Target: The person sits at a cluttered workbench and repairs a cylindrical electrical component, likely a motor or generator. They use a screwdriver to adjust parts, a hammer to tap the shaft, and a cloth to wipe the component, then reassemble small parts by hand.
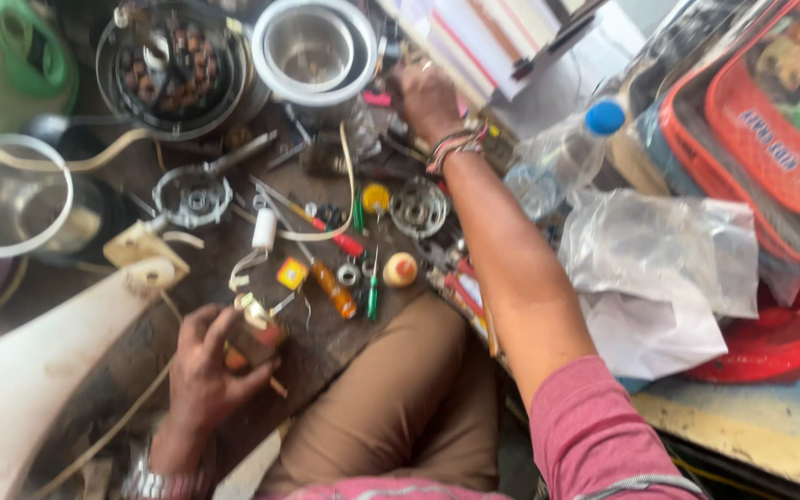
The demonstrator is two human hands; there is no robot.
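Cluttered dark workbench (141, 361), grimy and strewn with small parts, seen from above the person's lap (tan trousers, pink sleeve).

Left hand (207, 363): fingers curled around a small brown block-shaped part (256, 335) with a pale top, held just above the bench near the lower left; a metal watch sits at that wrist.

Right hand (428, 97): stretched far forward to the back of the bench, fingers among small tools beside a steel bowl-shaped cup (312, 51); blurred, so whether it grips anything cannot be told. Braided thread bands circle the wrist.

Between the hands, loose on the bench: a green-handled screwdriver (373, 289), an orange cylindrical tube (335, 290), a small yellow square packet (292, 273), a round yellowish knob (401, 269), a white plastic cylinder (264, 229), a perforated metal disc (418, 207).

Further back, left: a round motor winding with copper coils (173, 65) in a dark housing; a cast metal bracket ring (194, 196).

Left edge: a clear glass jar rim (11, 199); a cream plastic cone-shaped housing (30, 370).

Right side: a clear plastic bottle with blue cap (567, 153), a crumpled clear plastic bag (659, 268), a red zipped pouch (761, 139).
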